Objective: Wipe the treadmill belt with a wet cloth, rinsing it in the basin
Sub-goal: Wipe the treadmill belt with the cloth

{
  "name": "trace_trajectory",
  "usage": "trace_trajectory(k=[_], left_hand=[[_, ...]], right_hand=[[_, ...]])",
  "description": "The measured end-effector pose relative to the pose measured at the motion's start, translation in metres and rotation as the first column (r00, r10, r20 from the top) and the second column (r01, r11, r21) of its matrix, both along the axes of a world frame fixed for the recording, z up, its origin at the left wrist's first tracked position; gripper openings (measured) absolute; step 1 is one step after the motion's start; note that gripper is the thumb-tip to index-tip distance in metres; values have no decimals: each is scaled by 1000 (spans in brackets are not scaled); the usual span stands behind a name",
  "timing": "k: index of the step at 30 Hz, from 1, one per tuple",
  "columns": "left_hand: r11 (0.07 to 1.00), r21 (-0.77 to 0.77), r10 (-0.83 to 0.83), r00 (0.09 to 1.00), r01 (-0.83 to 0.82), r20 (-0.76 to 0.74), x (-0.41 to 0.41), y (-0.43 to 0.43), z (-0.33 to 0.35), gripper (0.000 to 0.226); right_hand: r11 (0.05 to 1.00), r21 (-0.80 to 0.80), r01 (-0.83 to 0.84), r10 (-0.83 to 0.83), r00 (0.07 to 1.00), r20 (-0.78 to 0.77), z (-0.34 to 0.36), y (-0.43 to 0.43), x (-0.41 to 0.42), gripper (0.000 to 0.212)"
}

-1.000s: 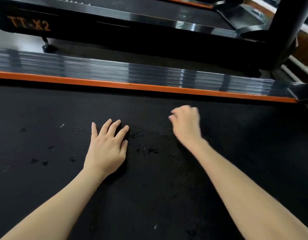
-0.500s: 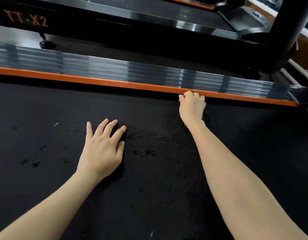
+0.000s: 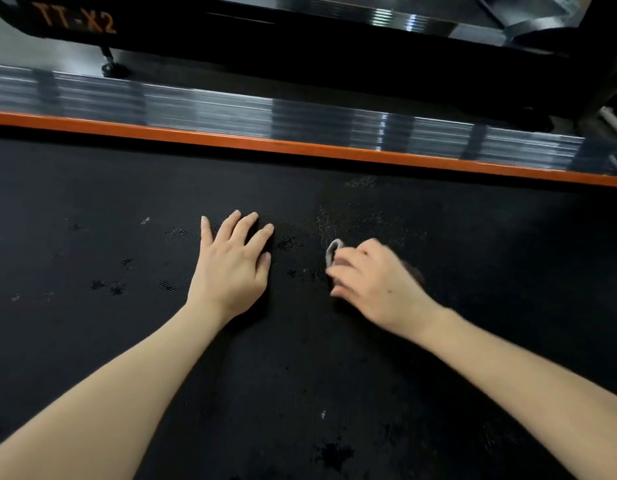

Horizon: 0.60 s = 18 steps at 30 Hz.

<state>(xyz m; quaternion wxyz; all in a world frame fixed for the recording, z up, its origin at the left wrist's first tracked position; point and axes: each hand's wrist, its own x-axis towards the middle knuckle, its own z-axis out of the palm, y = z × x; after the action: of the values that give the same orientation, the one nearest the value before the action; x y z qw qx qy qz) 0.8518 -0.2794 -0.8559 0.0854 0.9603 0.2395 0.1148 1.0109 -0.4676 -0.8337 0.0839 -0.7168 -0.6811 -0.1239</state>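
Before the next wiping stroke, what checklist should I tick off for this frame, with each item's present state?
1. Small grey cloth gripped in right hand: ok.
2. Left hand flat on the black textured treadmill belt: ok.
3. Belt free of dark blotches: not ok, several lie left of the left hand.
4. Path up to the orange edge strip unobstructed: ok.
5. Rinsing basin within reach: cannot tell, none in view.
6. Cloth wet enough: cannot tell.
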Motion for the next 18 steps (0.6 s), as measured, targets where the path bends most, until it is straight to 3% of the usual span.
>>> trace_trajectory(k=[2,4,6,11,15,18], left_hand=[[1000,-1,-2,1000,2,6,0,0,-1,56],[1000,2,6,1000,-6,8,0,0,-1,57],[1000,2,9,1000,-9,6,1,0,-1,58],[1000,10,2,1000,-2,12,0,-1,1,58],[1000,14,-5,1000,5,22,0,-1,0,55],[1000,15,-2,1000,2,25,0,-1,0,52]], right_hand=[[983,2,181,-181,983,-25,6,-3,33,40],[911,-8,411,-410,907,-94,9,-1,53,50],[873,-16,488,-487,868,-98,4,1,47,48],[893,-57,446,-445,859,-254,6,-24,-16,31],[970,-38,242,-245,961,-126,8,-67,-66,38],[956,-3,294,-294,953,-68,8,-43,-30,32]])
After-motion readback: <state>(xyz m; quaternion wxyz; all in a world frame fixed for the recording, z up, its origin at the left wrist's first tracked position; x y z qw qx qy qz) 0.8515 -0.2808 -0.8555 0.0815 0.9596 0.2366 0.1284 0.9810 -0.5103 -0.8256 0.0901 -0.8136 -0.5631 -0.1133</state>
